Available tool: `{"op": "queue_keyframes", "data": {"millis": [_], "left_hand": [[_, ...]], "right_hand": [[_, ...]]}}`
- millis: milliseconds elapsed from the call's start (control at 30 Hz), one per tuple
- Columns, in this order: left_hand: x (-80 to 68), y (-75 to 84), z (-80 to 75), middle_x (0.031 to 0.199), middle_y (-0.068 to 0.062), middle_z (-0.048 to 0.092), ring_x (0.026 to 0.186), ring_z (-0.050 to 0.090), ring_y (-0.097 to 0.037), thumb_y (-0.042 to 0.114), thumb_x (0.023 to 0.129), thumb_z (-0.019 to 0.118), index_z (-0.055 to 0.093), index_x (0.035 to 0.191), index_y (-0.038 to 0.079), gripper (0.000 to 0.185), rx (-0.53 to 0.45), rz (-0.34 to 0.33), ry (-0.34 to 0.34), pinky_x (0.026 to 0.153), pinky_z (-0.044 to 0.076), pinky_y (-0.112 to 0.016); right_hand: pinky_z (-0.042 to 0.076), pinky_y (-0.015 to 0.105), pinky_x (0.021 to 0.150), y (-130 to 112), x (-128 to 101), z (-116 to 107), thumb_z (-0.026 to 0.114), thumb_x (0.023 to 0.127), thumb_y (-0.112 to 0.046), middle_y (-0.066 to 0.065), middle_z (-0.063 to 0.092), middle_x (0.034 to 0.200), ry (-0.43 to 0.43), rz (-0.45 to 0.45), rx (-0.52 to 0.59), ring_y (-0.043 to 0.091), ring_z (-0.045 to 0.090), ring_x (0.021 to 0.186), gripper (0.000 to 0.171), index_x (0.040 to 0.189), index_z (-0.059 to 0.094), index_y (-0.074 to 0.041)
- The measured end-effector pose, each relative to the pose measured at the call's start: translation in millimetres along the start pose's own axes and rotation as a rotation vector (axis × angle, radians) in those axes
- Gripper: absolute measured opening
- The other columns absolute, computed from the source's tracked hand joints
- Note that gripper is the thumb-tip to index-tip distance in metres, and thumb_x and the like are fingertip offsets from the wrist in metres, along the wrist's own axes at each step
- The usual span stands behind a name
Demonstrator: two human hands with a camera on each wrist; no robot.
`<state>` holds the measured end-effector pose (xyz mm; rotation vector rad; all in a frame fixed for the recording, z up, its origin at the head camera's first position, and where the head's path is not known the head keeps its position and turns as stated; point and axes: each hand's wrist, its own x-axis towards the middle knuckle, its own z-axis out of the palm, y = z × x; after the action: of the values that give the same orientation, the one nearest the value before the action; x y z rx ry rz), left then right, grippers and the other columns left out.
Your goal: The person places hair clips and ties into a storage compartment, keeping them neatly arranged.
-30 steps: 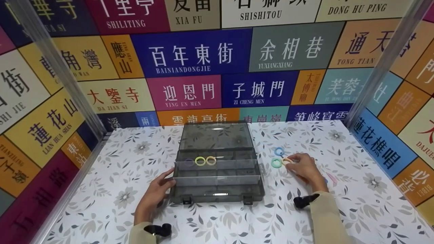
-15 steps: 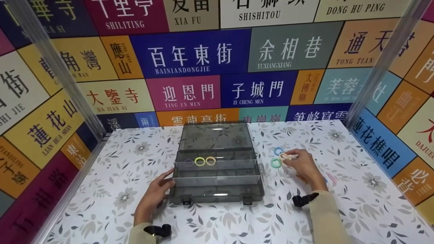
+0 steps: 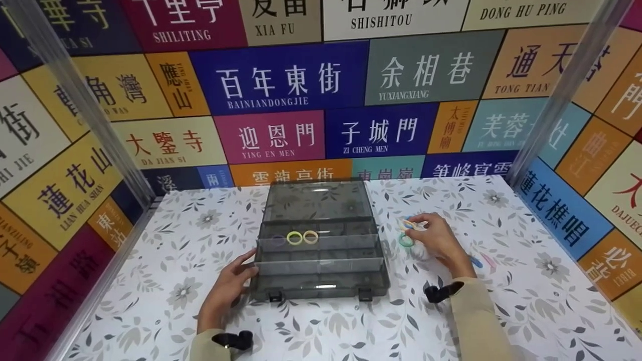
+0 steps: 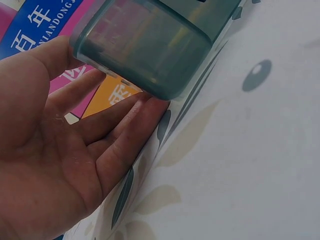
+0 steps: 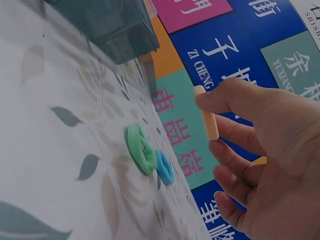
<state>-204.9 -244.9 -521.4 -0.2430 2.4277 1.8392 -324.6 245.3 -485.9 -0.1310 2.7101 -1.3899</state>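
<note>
A peach hair tie (image 5: 207,114) is pinched between thumb and fingertips of my right hand (image 3: 439,243), seen edge-on in the right wrist view. Below it on the table lie a green hair tie (image 5: 141,150) and a blue hair tie (image 5: 164,167); in the head view my hand partly hides the blue one. My left hand (image 3: 228,288) rests its extended fingers and thumb against the left side of a dark see-through compartment box (image 3: 321,296). Purple (image 3: 277,240), yellow (image 3: 294,237) and light orange (image 3: 310,237) hair ties show in a row at the box's rear divider.
The lid (image 3: 318,200) stands open at the back of the box. A blue piece (image 3: 474,260) and a pink piece (image 3: 487,261) lie beside my right wrist. Printed walls (image 3: 281,75) enclose the leaf-patterned table (image 3: 175,240) at the back and sides.
My right hand has lifted the peach hair tie from beside the green one and carried it slightly left and back, over the blue one. The left hand stays against the box.
</note>
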Motion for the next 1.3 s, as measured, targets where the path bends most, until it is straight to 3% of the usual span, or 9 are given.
{"op": "queue_keyframes", "data": {"millis": [267, 600, 833, 1000, 1300], "left_hand": [[1.0, -1.8, -1.3, 0.152, -0.020, 0.048, 0.137, 0.050, -0.040, 0.022, 0.100, 0.060, 0.046, 0.152, 0.026, 0.053, -0.004, -0.004, -0.023, 0.099, 0.052, -0.056], [-0.6, -2.2, -1.4, 0.152, -0.021, 0.048, 0.137, 0.050, -0.040, 0.022, 0.100, 0.060, 0.046, 0.152, 0.026, 0.053, -0.003, -0.006, -0.015, 0.100, 0.051, -0.057], [0.5, -1.1, -2.4, 0.149, -0.019, 0.052, 0.136, 0.051, -0.038, 0.024, 0.101, 0.060, 0.046, 0.152, 0.028, 0.053, 0.024, -0.008, -0.020, 0.100, 0.051, -0.056], [0.9, -0.2, -2.6, 0.151, -0.020, 0.050, 0.135, 0.052, -0.038, 0.023, 0.101, 0.060, 0.046, 0.151, 0.029, 0.053, 0.041, 0.009, -0.011, 0.098, 0.052, -0.055], [1.8, -1.6, -0.8, 0.148, -0.022, 0.052, 0.133, 0.054, -0.037, 0.020, 0.100, 0.060, 0.047, 0.151, 0.027, 0.053, 0.016, 0.016, -0.011, 0.094, 0.056, -0.050]], "right_hand": [[0.051, 0.042, 0.083, -12, 2, 12, 0.074, 0.091, -0.028, 0.023, 0.048, 0.140, -0.009, -0.089, -0.041, 0.044, 0.046, 0.126, 0.040, 0.124, 0.068, -0.007], [0.053, 0.049, 0.086, -31, 1, 30, 0.074, 0.091, -0.027, 0.019, 0.052, 0.138, -0.010, -0.152, -0.087, 0.043, 0.049, 0.125, 0.036, 0.122, 0.070, -0.010], [0.052, 0.047, 0.084, -60, -4, 36, 0.077, 0.088, -0.029, 0.014, 0.058, 0.130, -0.028, -0.190, -0.060, 0.037, 0.052, 0.118, 0.032, 0.116, 0.073, -0.014], [0.049, 0.049, 0.089, -78, -2, 41, 0.078, 0.087, -0.027, 0.011, 0.059, 0.124, -0.054, -0.258, -0.083, 0.034, 0.051, 0.116, 0.028, 0.112, 0.074, -0.016], [0.050, 0.050, 0.090, -105, 10, 53, 0.078, 0.088, -0.028, 0.011, 0.060, 0.120, -0.147, -0.285, -0.114, 0.034, 0.053, 0.115, 0.026, 0.111, 0.074, -0.016]]}}
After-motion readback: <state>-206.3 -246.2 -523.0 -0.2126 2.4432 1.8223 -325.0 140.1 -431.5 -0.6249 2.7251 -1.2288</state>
